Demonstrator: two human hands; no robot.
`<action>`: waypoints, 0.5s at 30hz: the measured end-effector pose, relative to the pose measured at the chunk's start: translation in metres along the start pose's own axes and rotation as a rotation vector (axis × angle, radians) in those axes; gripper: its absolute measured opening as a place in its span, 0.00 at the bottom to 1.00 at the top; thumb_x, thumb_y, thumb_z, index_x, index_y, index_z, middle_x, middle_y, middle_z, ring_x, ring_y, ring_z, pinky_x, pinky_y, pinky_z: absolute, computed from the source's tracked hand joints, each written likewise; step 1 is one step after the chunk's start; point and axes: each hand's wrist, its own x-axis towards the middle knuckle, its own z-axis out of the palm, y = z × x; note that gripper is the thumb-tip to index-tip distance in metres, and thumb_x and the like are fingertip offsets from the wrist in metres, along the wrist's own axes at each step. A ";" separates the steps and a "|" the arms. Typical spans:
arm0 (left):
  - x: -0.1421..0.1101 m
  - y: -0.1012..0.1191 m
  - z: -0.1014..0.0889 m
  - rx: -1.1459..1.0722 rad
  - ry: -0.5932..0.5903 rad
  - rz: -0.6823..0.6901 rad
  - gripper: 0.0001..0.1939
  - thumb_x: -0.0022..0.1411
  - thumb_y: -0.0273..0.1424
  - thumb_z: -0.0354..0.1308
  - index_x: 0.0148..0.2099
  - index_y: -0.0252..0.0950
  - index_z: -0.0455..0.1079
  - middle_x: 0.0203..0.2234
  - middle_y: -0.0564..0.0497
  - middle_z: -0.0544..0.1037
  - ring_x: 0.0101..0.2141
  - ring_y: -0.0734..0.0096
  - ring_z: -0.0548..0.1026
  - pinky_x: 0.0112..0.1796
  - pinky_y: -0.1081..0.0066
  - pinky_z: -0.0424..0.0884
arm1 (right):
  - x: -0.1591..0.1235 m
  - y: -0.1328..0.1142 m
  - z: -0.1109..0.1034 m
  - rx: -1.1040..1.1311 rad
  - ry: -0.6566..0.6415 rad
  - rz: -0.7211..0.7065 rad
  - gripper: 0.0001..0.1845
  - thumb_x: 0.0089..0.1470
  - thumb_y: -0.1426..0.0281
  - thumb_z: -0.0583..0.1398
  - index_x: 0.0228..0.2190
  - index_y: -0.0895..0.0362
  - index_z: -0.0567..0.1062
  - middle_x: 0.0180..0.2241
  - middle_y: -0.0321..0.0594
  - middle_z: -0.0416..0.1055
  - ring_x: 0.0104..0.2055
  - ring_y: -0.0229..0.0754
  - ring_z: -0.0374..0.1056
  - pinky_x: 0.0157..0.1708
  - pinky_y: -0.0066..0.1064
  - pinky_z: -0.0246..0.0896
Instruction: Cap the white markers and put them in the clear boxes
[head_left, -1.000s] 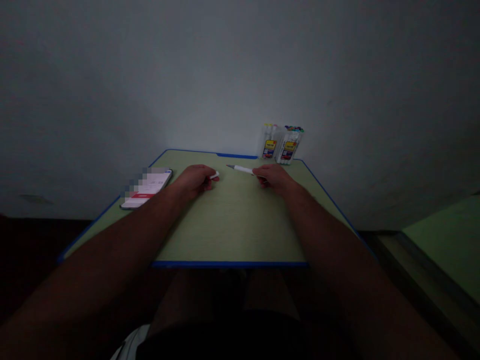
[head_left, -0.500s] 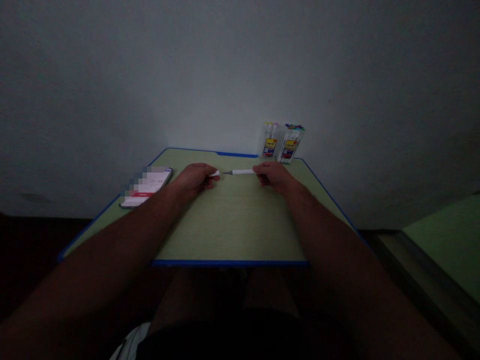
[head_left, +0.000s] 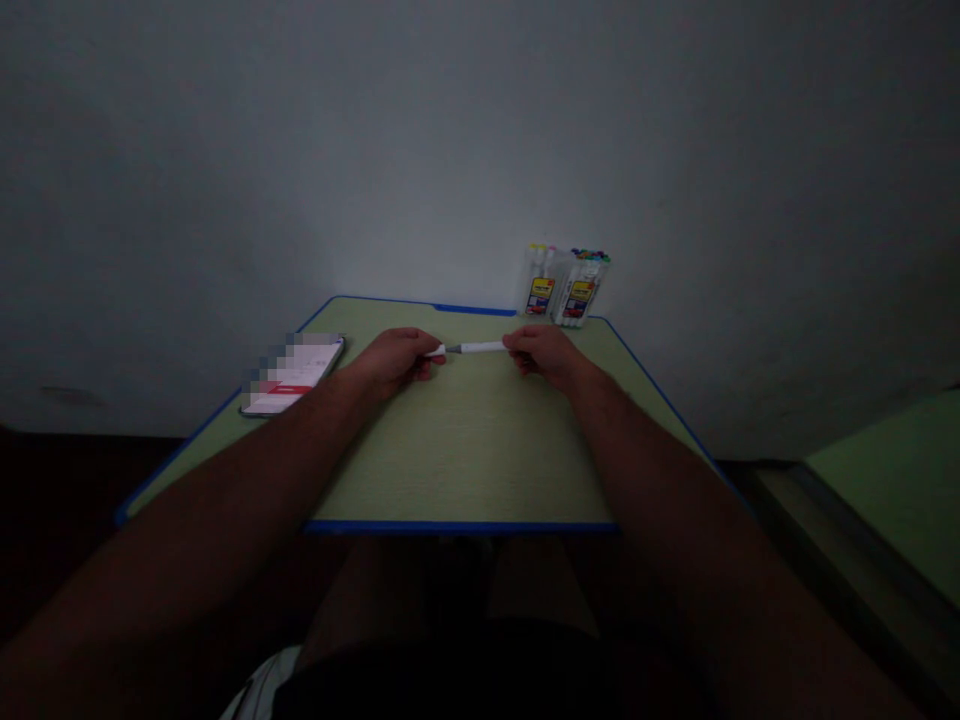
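Between my hands a white marker (head_left: pixel 482 347) lies level above the table, its grey tip end pointing left. My right hand (head_left: pixel 544 352) pinches the marker near its right end. In the fingers of my left hand (head_left: pixel 401 357) is a white marker cap (head_left: pixel 437 351). The cap's mouth meets the marker's tip, so the nib is hidden; part of the grey collar still shows between them. How far the tip sits inside the cap I cannot tell.
A phone (head_left: pixel 300 372) with a lit screen rests at the table's left, beside my left forearm. Two clear cases of markers (head_left: pixel 540 285) stand at the back right against the wall (head_left: pixel 450 150). Blue edging runs round the green table (head_left: pixel 465 450).
My hands have come together slightly. The gap between cap and marker has closed, and the reddish nib seen before is now covered by the cap.
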 end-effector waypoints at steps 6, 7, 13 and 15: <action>0.001 -0.002 0.000 0.005 -0.023 0.001 0.07 0.61 0.20 0.58 0.29 0.31 0.71 0.24 0.46 0.78 0.19 0.77 0.68 0.21 0.75 0.67 | 0.002 0.003 0.000 0.004 -0.017 -0.010 0.11 0.50 0.70 0.68 0.22 0.58 0.72 0.18 0.32 0.65 0.18 0.31 0.59 0.17 0.24 0.57; 0.001 -0.002 0.000 0.005 -0.022 0.004 0.07 0.61 0.19 0.58 0.29 0.31 0.71 0.24 0.46 0.78 0.19 0.77 0.68 0.21 0.75 0.67 | 0.001 0.003 0.000 0.003 -0.019 -0.011 0.11 0.50 0.71 0.68 0.22 0.58 0.72 0.18 0.32 0.65 0.18 0.31 0.59 0.17 0.25 0.57; -0.001 -0.002 0.002 0.002 -0.029 0.013 0.08 0.60 0.19 0.57 0.29 0.31 0.71 0.23 0.46 0.78 0.19 0.77 0.69 0.21 0.75 0.66 | 0.001 0.003 0.001 0.001 -0.024 -0.011 0.11 0.51 0.71 0.67 0.22 0.58 0.72 0.18 0.32 0.65 0.18 0.31 0.58 0.17 0.25 0.57; -0.001 -0.002 0.003 0.003 -0.035 0.017 0.07 0.60 0.19 0.58 0.29 0.31 0.71 0.23 0.46 0.78 0.19 0.77 0.69 0.21 0.75 0.67 | 0.001 0.003 0.001 -0.003 -0.030 -0.016 0.11 0.51 0.71 0.66 0.22 0.58 0.72 0.17 0.31 0.64 0.18 0.31 0.58 0.16 0.25 0.57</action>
